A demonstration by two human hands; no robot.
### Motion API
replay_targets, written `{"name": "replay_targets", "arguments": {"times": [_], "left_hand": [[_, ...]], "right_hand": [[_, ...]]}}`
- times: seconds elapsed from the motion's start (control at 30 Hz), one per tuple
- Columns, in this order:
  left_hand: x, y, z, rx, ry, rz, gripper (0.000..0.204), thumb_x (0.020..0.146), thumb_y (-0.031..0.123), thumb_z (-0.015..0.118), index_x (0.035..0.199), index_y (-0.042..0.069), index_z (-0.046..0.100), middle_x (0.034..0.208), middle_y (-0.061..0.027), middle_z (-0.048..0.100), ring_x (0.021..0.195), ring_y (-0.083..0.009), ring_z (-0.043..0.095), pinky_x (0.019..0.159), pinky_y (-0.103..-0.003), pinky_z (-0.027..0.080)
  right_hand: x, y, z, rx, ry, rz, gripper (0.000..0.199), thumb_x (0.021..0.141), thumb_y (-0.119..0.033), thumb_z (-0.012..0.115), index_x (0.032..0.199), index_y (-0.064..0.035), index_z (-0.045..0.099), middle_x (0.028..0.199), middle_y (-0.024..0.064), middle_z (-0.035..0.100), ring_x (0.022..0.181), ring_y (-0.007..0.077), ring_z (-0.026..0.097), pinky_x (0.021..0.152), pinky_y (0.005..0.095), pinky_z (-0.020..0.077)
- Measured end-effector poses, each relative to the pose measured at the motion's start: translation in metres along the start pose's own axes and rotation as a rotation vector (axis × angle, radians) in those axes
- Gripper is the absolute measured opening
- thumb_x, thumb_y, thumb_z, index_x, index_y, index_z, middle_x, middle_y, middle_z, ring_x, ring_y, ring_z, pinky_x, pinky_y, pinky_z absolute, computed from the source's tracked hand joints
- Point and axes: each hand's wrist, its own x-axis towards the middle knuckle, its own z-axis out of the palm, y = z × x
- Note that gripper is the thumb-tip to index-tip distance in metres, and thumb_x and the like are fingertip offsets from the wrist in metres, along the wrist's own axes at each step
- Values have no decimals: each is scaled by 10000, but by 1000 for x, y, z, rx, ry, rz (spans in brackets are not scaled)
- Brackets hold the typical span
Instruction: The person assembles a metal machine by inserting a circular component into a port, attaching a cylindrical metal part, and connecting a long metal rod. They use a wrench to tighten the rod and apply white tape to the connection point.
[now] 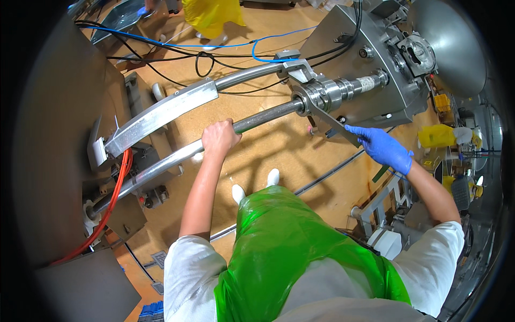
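My bare left hand [220,137] is closed around a long steel pipe [268,115], about midway along it. In a blue glove, my right hand [383,148] grips the end of a flat metal spanner [331,121]. The spanner's other end meets a round steel coupling [323,95], where the pipe joins the machine's outlet. How the spanner's jaw sits on the coupling is hard to make out. Beyond the pipe, a curved metal bar [161,114] runs roughly alongside and reaches a bracket [299,70] above the coupling.
A steel machine [357,64] with a large hopper [450,43] stands at the far right. Black cables [214,55] and a blue hose [255,45] cross the far side. Orange hoses [115,204] hang at left. Another person in a yellow apron [212,13] stands beyond.
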Motion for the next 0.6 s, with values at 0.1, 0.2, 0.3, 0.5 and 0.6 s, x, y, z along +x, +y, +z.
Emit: {"name": "replay_targets", "arguments": {"times": [0.1,0.2,0.3,0.5,0.6], "left_hand": [[-2,0,-3,4,-16,-7,291,734,307,656,943,108,688,828,-150,694,792,-293,685,701,-398,550],[-4,3,-5,13,11,-17,294,729,314,663,935,106,690,809,-154,693,775,-296,686,688,-404,551],[-4,3,-2,42,32,-10,305,726,322,667,933,99,689,790,-164,689,752,-308,685,679,-410,552],[-6,4,-2,28,30,-6,298,732,331,646,910,97,693,796,-165,688,760,-324,678,687,-412,543],[-6,2,0,34,16,-7,315,735,351,648,926,104,689,820,-159,691,792,-316,675,701,-412,538]], "right_hand": [[-5,-10,7,16,12,87,472,901,-58,506,1346,-213,489,981,258,610,759,384,571,747,377,470],[-9,-3,21,71,65,79,455,906,-62,498,1337,-206,497,988,259,606,800,393,590,753,387,472],[-12,-8,31,132,95,108,425,902,-70,498,1309,-191,520,989,252,610,849,405,594,757,412,472],[-19,-11,45,175,171,139,393,891,-76,499,1269,-172,554,974,243,618,873,421,588,745,446,466],[-20,1,57,135,181,101,426,917,-62,489,1328,-174,504,1027,237,622,833,372,599,778,380,475]]}}
